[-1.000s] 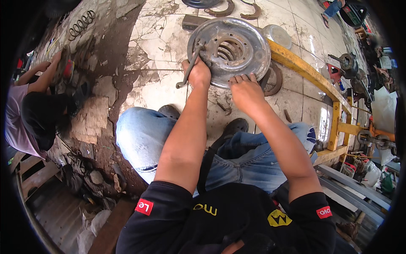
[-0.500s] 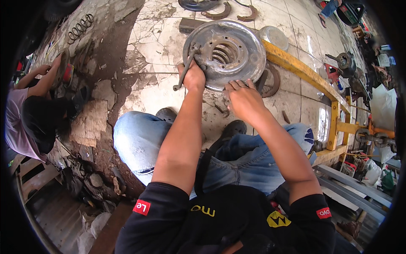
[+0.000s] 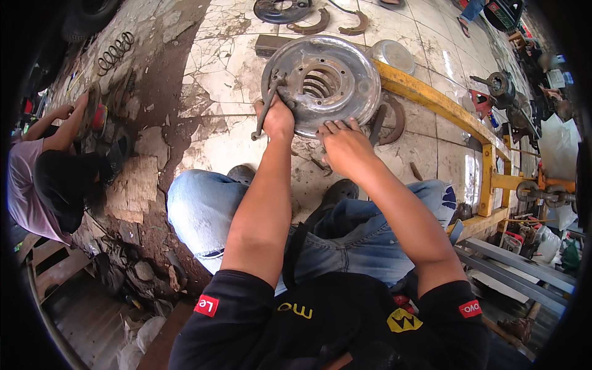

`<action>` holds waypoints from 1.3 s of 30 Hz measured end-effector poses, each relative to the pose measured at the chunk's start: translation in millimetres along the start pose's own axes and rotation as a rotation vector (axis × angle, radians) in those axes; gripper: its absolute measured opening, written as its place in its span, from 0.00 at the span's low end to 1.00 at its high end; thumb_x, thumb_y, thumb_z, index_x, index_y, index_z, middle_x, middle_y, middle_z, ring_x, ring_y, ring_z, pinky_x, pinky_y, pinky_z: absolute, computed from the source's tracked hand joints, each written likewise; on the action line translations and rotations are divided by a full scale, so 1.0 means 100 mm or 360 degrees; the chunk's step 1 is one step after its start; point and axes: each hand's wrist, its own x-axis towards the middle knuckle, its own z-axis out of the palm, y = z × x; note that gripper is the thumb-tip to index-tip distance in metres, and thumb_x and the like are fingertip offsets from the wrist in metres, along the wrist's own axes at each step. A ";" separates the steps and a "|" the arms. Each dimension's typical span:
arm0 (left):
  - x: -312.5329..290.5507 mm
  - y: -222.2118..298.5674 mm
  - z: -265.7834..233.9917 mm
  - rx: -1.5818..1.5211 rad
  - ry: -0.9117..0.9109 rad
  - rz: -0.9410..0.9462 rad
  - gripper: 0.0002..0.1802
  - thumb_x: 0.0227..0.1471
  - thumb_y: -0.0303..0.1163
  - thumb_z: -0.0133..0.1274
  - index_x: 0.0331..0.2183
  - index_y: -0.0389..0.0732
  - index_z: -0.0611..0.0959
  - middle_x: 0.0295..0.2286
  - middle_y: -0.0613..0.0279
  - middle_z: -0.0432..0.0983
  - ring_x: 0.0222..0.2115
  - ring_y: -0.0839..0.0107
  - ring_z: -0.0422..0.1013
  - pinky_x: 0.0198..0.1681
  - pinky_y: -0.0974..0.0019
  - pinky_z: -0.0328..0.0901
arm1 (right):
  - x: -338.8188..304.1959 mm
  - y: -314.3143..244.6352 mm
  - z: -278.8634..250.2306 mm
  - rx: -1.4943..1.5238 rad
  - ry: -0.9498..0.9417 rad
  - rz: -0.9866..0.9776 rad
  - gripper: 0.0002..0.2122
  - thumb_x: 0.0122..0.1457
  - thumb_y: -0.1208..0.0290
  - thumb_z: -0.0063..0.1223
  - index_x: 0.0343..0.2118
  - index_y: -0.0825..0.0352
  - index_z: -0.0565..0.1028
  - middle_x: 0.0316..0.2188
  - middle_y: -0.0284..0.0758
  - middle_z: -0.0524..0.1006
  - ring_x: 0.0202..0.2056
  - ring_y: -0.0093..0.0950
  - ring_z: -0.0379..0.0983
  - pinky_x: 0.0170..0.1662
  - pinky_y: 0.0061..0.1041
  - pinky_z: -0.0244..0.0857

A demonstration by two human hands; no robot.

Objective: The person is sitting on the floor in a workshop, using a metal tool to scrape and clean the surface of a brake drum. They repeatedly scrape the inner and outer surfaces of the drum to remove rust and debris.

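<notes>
A round, dished metal plate (image 3: 351,77), like a drum brake backing plate, rests tilted in front of me. Coils of a spring (image 3: 316,86) show through its central hole. My left hand (image 3: 277,117) is closed at its lower left edge, the underside fingers partly hidden. A dark bar (image 3: 265,114) with a knobbed lower end crosses that hand and reaches the plate's left side; whether I grip it too is unclear. The fingers of my right hand (image 3: 346,145) curl over the plate's lower rim. Beside that hand, right of the plate, lies a curved brake shoe (image 3: 393,122).
A yellow metal frame (image 3: 431,95) runs from behind the plate to the right. Brake shoes (image 3: 311,23) and another round plate (image 3: 277,11) lie at the far side. At left sits another person (image 3: 40,166), near a coil spring (image 3: 116,53). Metal bars (image 3: 518,271) stand at lower right.
The whole view has shifted slightly, so the floor things and plate appear a little lower and left. Both hands stay at the plate, with the right one only slightly moved along its rim.
</notes>
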 end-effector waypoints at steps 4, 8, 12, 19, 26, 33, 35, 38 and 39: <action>0.00 -0.01 -0.01 0.0001 -0.0017 -0.0016 0.26 0.60 0.50 0.49 0.37 0.30 0.73 0.34 0.36 0.75 0.38 0.44 0.72 0.45 0.51 0.63 | -0.11 0.00 -0.03 0.0030 0.0035 -0.0033 0.27 0.55 0.64 0.61 0.57 0.67 0.69 0.60 0.41 0.68 0.63 0.37 0.61 0.66 0.46 0.50; -0.02 0.01 0.00 0.0035 0.0027 0.0033 0.28 0.60 0.51 0.49 0.37 0.30 0.72 0.34 0.34 0.75 0.38 0.42 0.72 0.46 0.49 0.63 | 0.09 0.00 0.01 -0.0009 -0.0005 0.0039 0.27 0.54 0.64 0.61 0.57 0.67 0.70 0.60 0.41 0.69 0.63 0.37 0.61 0.66 0.47 0.50; -0.03 0.02 -0.04 0.0093 0.0006 -0.0022 0.28 0.60 0.52 0.48 0.36 0.30 0.72 0.34 0.34 0.75 0.38 0.42 0.72 0.46 0.48 0.62 | -0.13 0.01 0.00 0.0088 0.0077 -0.0098 0.27 0.54 0.64 0.61 0.57 0.67 0.69 0.59 0.41 0.69 0.62 0.37 0.62 0.66 0.47 0.50; -0.07 0.04 -0.04 -0.0007 0.0007 -0.0008 0.27 0.60 0.50 0.49 0.36 0.30 0.71 0.31 0.35 0.74 0.36 0.43 0.71 0.45 0.50 0.63 | 0.01 -0.02 -0.09 0.0031 -0.0021 -0.0056 0.27 0.54 0.63 0.61 0.57 0.66 0.69 0.58 0.40 0.70 0.60 0.37 0.65 0.66 0.49 0.50; -0.12 0.13 -0.05 0.0045 0.0021 -0.0033 0.26 0.60 0.50 0.48 0.33 0.31 0.70 0.32 0.36 0.74 0.36 0.44 0.71 0.44 0.49 0.62 | 0.08 0.02 -0.10 -0.0021 -0.0127 0.0000 0.27 0.55 0.64 0.60 0.58 0.65 0.69 0.60 0.38 0.69 0.61 0.36 0.64 0.66 0.48 0.50; -0.13 0.12 -0.03 0.0031 0.0010 -0.0007 0.27 0.60 0.51 0.48 0.34 0.31 0.71 0.33 0.35 0.74 0.36 0.43 0.70 0.45 0.49 0.63 | 0.01 0.04 -0.15 0.0025 -0.0139 -0.0004 0.26 0.57 0.67 0.58 0.59 0.65 0.68 0.61 0.38 0.67 0.62 0.35 0.63 0.66 0.48 0.50; -0.07 0.09 -0.03 0.0022 0.0013 0.0004 0.27 0.60 0.50 0.47 0.35 0.30 0.72 0.33 0.35 0.74 0.36 0.43 0.71 0.45 0.49 0.63 | 0.09 -0.02 -0.12 0.0002 -0.0186 0.0012 0.26 0.57 0.69 0.56 0.60 0.65 0.67 0.61 0.38 0.67 0.62 0.35 0.62 0.66 0.48 0.49; -0.02 0.00 -0.04 0.0032 -0.0028 0.0002 0.27 0.60 0.47 0.48 0.43 0.28 0.71 0.35 0.40 0.76 0.36 0.53 0.73 0.44 0.54 0.65 | -0.05 0.04 0.02 0.0016 0.0002 -0.0113 0.24 0.59 0.72 0.53 0.60 0.65 0.67 0.60 0.39 0.68 0.62 0.36 0.63 0.67 0.49 0.49; -0.03 -0.02 -0.03 0.0026 -0.0044 0.0001 0.27 0.60 0.47 0.48 0.43 0.28 0.71 0.35 0.40 0.76 0.36 0.53 0.73 0.44 0.54 0.66 | -0.03 0.06 0.08 0.0038 0.0081 -0.0104 0.21 0.60 0.73 0.48 0.57 0.67 0.69 0.57 0.40 0.71 0.60 0.36 0.65 0.66 0.50 0.49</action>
